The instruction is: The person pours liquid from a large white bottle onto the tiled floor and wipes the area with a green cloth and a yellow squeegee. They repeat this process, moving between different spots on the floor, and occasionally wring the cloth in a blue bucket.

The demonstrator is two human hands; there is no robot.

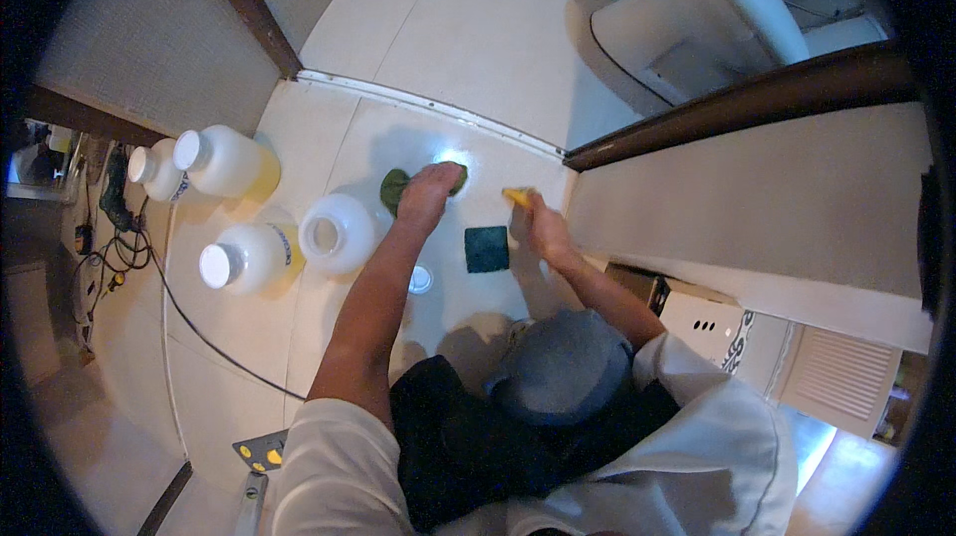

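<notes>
My left hand (426, 195) presses down on a crumpled green cloth or pad (394, 191) on the pale floor, gripping its middle so that it shows on both sides. My right hand (548, 229) is closed around a small yellow object (517, 197), whose kind I cannot make out. A square dark green scouring pad (487, 249) lies flat between my forearms. Beside my left forearm stands an uncapped white plastic jug (339, 235). A white screw cap (421, 279) rests on the floor close by.
Capped jugs of yellowish liquid (227, 161) stand at left, one (249, 259) nearer. A black cable (214, 342) runs along the floor. Beyond a door sill (428, 110) is a white toilet (687, 28). A wall (747, 187) stands at right; a white perforated box (700, 325) is behind my right arm.
</notes>
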